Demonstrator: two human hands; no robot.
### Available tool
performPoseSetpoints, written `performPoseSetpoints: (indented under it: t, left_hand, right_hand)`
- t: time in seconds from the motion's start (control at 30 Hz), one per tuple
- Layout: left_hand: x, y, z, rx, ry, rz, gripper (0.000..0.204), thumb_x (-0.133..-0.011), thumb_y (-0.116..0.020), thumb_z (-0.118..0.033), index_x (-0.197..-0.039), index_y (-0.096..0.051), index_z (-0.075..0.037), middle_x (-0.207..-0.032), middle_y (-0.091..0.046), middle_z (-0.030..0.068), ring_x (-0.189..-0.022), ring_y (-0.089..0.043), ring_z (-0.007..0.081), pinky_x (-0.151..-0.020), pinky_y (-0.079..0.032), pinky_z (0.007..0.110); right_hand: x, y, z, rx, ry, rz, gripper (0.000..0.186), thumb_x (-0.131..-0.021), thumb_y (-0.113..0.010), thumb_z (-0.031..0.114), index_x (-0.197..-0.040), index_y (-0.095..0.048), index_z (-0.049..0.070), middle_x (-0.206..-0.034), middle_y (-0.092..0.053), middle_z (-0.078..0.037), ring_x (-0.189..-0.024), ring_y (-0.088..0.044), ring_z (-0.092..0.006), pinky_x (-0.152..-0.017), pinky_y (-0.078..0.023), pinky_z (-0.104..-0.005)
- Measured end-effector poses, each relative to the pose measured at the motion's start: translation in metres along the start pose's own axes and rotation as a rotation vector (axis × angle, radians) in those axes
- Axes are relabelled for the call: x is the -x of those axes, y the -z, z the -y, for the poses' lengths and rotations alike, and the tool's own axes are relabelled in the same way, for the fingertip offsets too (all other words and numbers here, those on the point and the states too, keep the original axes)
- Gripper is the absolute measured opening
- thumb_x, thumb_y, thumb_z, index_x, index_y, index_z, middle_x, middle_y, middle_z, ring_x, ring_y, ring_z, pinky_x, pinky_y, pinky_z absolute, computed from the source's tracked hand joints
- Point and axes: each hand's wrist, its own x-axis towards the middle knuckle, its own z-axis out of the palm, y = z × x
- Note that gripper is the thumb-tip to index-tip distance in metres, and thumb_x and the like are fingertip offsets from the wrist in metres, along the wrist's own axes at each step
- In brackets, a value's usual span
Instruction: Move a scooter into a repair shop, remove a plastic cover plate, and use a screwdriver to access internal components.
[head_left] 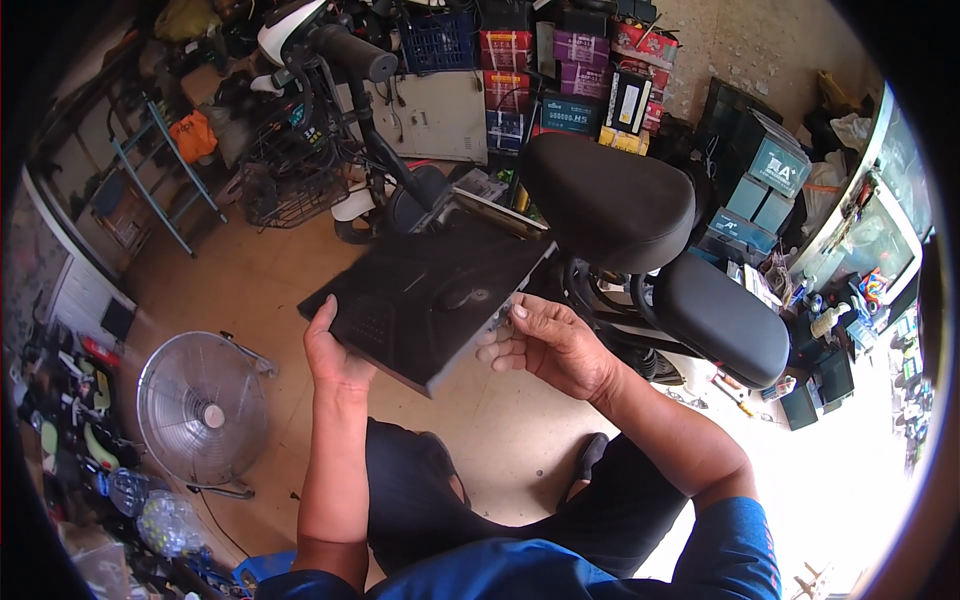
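Note:
A flat, roughly rectangular black panel is held tilted over my lap. My left hand grips its near left edge, thumb on the upper face and fingers hidden underneath. My right hand is closed at the right edge, the thumb and forefinger pinching there and the other fingers curled below. Whether a small part also sits in that pinch I cannot make out. Just behind the panel stands an electric scooter with a brown-black front seat and a black rear seat.
The scooter's handlebar grip and wire basket are at the far left. A round metal fan stands on the floor to my left. Stacked battery boxes line the back wall, with more batteries at right. A blue ladder leans far left.

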Motion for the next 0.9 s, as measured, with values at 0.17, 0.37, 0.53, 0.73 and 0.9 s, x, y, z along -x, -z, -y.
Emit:
performPoseSetpoints:
  t: [0.17,0.37,0.53,0.73,0.9]
  left_hand:
    - [0.003,-0.008,0.009,-0.064,0.080,-0.087,0.043,-0.097,-0.054,-0.031,-0.124,-0.062,0.001,-0.125,-0.067,0.0184,-0.115,-0.064,0.0348,-0.102,-0.049,0.048]
    - [0.004,-0.007,0.022,-0.131,0.074,-0.096,0.037,-0.095,-0.056,-0.032,-0.114,-0.065,-0.001,-0.116,-0.070,0.0153,-0.107,-0.067,0.0320,-0.096,-0.052,0.045]
    - [0.008,-0.007,0.037,-0.205,0.127,-0.085,0.049,-0.093,-0.058,-0.038,-0.118,-0.057,0.005,-0.122,-0.062,0.0216,-0.117,-0.059,0.0350,-0.107,-0.045,0.050]
    - [0.010,-0.007,0.055,-0.245,0.234,-0.114,0.068,-0.093,-0.054,-0.048,-0.124,-0.046,0.013,-0.129,-0.051,0.0294,-0.124,-0.052,0.0405,-0.111,-0.040,0.055]
    - [0.014,-0.015,0.060,-0.176,0.413,0.011,0.068,-0.091,-0.053,-0.051,-0.122,-0.050,0.010,-0.127,-0.053,0.0251,-0.129,-0.047,0.0373,-0.112,-0.040,0.055]
  right_hand:
    - [0.003,-0.004,-0.002,0.073,0.013,-0.037,0.035,-0.102,-0.060,0.026,-0.128,-0.057,0.002,-0.113,-0.071,-0.016,-0.099,-0.072,-0.0241,-0.087,-0.057,-0.0349]
    - [0.004,-0.011,-0.006,0.178,0.000,-0.137,0.034,-0.103,-0.059,0.027,-0.125,-0.062,0.001,-0.110,-0.072,-0.014,-0.097,-0.071,-0.0206,-0.085,-0.057,-0.0319]
    - [0.003,-0.010,-0.015,0.279,-0.055,-0.245,0.031,-0.102,-0.062,0.026,-0.120,-0.066,0.001,-0.104,-0.074,-0.011,-0.090,-0.072,-0.0172,-0.083,-0.058,-0.0297]
    - [-0.003,0.002,-0.036,0.297,-0.105,-0.400,0.025,-0.099,-0.065,0.023,-0.113,-0.071,0.003,-0.102,-0.075,-0.009,-0.088,-0.072,-0.0157,-0.075,-0.056,-0.0270]
    - [-0.006,0.014,-0.043,0.318,-0.113,-0.461,0.022,-0.098,-0.067,0.022,-0.110,-0.073,0.004,-0.100,-0.075,-0.008,-0.087,-0.072,-0.0149,-0.075,-0.056,-0.0261]
